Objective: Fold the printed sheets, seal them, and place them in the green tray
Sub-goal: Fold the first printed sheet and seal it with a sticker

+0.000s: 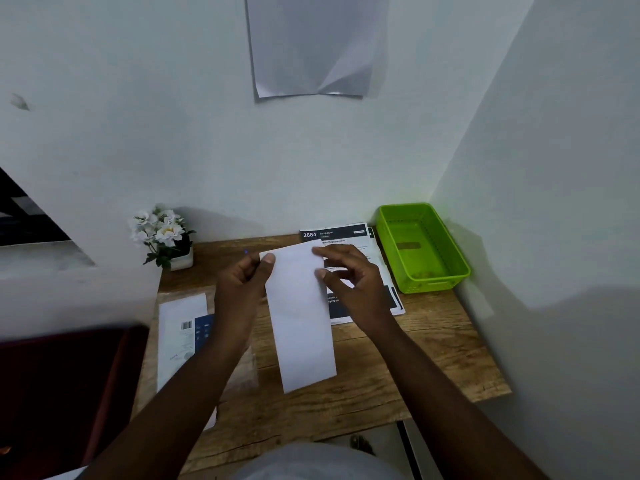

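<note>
The person holds a long folded sheet up over the wooden desk, with its top end far from them and its bottom end hanging free. The left hand pinches the top left corner between the thumb and the curled fingers. The right hand pinches the right edge near the top with the thumb and first finger, and its other fingers are loosely bent. More printed sheets lie flat on the desk under the right hand, waiting their turn. The green tray sits at the right back corner of the desk, near the wall, and I think it has no folded paper in it yet. A packet with a barcode lies on the left side, and a small pot of white flowers stands at the back left. This looks like the folding step, so sealing comes later. The sheet could fold crooked if the two hands do not line up the edges. The loose bottom end could flop and bend, because nobody holds it. A thin pinch could let the paper slip out.
</note>
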